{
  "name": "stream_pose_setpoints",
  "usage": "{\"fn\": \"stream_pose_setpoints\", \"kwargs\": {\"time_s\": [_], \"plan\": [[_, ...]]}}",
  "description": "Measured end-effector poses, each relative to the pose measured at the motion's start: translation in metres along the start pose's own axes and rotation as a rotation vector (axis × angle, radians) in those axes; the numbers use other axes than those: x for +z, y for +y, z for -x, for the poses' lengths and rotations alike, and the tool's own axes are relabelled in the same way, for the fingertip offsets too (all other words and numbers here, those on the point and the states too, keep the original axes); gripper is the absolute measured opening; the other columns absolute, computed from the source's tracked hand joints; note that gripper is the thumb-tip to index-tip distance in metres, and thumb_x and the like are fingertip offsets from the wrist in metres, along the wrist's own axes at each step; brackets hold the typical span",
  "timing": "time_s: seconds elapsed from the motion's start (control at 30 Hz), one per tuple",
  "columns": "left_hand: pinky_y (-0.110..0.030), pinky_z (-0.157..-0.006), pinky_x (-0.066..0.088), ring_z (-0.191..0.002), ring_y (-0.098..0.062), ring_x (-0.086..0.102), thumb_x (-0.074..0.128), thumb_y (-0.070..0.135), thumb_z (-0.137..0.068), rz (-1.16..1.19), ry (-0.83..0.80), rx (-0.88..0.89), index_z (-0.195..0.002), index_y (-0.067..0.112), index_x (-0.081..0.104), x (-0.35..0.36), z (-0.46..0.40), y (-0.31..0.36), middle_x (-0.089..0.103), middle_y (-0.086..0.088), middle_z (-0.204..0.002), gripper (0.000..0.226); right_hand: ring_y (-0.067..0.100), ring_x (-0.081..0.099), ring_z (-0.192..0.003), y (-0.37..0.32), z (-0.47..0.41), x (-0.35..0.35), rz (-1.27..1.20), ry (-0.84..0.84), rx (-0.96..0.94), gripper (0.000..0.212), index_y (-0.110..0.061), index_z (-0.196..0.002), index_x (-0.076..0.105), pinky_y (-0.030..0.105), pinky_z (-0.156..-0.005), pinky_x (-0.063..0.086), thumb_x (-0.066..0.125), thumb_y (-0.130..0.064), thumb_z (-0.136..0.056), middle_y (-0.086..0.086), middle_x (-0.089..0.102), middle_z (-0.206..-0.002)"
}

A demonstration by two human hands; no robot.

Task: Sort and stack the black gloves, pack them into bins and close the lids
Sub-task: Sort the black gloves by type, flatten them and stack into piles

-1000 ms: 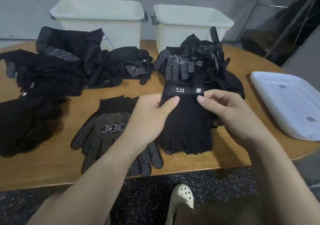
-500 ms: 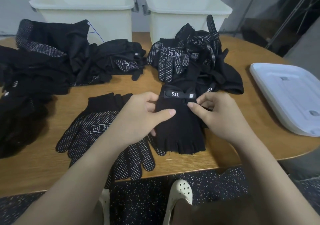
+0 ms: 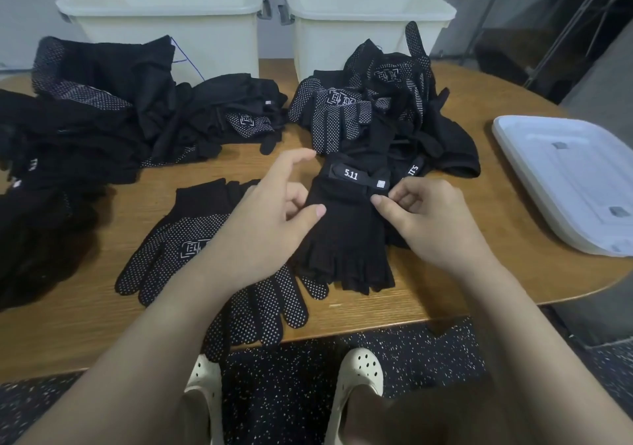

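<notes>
Black knit fabric makes up the fingerless glove (image 3: 346,235) lying flat at the centre of the frame, cuff away from the person, its "5.11" strap (image 3: 356,176) across the wrist. It rests on the wooden table (image 3: 445,273), partly overlapping the dotted gloves (image 3: 178,249) stacked at lower left of centre.

The left hand (image 3: 270,225) hovers over the glove's left edge, fingers loosely spread and gripping nothing, thumb just touching the cloth. The right hand (image 3: 424,218) sits at the glove's right edge with fingers curled, thumb and forefinger pinching fabric just below the strap.

The glove looks light, soft and floppy; it would sag if lifted by one corner, so the cuff and strap seem the firmest place to take hold, with the other hand supporting the finger end.

Unsorted heaps (image 3: 85,129) fill the upper left, another pile (image 3: 394,102) sits above centre. Two cream bins (image 3: 164,2) stand open at the top; a white lid (image 3: 575,184) lies at right.
</notes>
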State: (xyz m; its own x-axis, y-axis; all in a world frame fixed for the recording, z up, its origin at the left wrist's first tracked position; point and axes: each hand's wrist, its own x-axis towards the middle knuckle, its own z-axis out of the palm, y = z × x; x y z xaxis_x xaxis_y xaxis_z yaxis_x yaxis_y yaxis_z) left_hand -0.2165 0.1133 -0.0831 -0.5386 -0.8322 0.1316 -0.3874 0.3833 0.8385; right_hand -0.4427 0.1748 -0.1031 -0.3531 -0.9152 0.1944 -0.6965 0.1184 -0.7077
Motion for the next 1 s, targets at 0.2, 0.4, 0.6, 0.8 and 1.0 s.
{"fn": "stream_pose_setpoints", "kwargs": {"time_s": [0.2, 0.4, 0.6, 0.8, 1.0], "plan": [[-0.034, -0.055, 0.056, -0.050, -0.022, 0.061, 0.066, 0.017, -0.099, -0.055, -0.045, -0.076, -0.147, 0.033, 0.040, 0.001, 0.007, 0.003, 0.061, 0.003, -0.088, 0.057, 0.014, 0.057, -0.069, -0.001, 0.000, 0.000, 0.044, 0.005, -0.006, 0.028, -0.017, -0.073, 0.066, 0.022, -0.058, 0.043, 0.076, -0.036, -0.091, 0.003, 0.064, -0.065], [-0.024, -0.049, 0.053, -0.046, -0.010, 0.066, 0.071, 0.020, -0.096, -0.080, -0.073, -0.148, -0.142, 0.028, 0.048, -0.004, 0.008, 0.003, 0.069, 0.005, -0.090, 0.052, 0.015, 0.056, -0.069, -0.003, 0.001, 0.000, 0.039, -0.008, -0.004, 0.026, -0.016, -0.075, 0.067, 0.024, -0.060, 0.044, 0.077, -0.034, -0.091, 0.006, 0.064, -0.067], [-0.035, -0.087, 0.053, -0.088, -0.008, 0.057, 0.060, 0.044, -0.096, -0.576, 0.081, 0.117, -0.132, 0.024, 0.057, -0.002, 0.007, -0.001, 0.052, 0.019, -0.090, 0.042, 0.009, 0.054, -0.063, -0.003, 0.001, 0.001, 0.089, -0.023, 0.001, 0.023, -0.021, -0.079, 0.067, 0.022, -0.059, 0.045, 0.079, -0.038, -0.087, -0.003, 0.062, -0.068], [-0.038, -0.122, 0.025, -0.151, -0.019, 0.027, 0.055, 0.046, -0.100, -0.748, -0.139, 0.355, -0.154, 0.024, 0.043, 0.012, -0.007, -0.006, 0.029, 0.002, -0.166, 0.059, 0.009, 0.058, -0.079, -0.010, 0.007, 0.003, 0.125, 0.140, -0.124, 0.027, -0.020, -0.106, 0.069, 0.022, -0.075, 0.048, 0.079, -0.034, -0.086, -0.007, 0.063, -0.090], [-0.027, -0.125, -0.009, -0.155, -0.005, -0.018, 0.030, 0.069, -0.098, -0.713, -0.371, 0.204, -0.164, 0.033, 0.004, 0.014, -0.014, -0.017, -0.017, 0.014, -0.169, 0.080, 0.013, 0.058, -0.098, -0.025, 0.015, 0.003, 0.132, 0.098, -0.414, 0.017, -0.015, -0.107, 0.072, 0.019, -0.090, 0.044, 0.075, -0.013, -0.091, -0.006, 0.063, -0.103]]}}
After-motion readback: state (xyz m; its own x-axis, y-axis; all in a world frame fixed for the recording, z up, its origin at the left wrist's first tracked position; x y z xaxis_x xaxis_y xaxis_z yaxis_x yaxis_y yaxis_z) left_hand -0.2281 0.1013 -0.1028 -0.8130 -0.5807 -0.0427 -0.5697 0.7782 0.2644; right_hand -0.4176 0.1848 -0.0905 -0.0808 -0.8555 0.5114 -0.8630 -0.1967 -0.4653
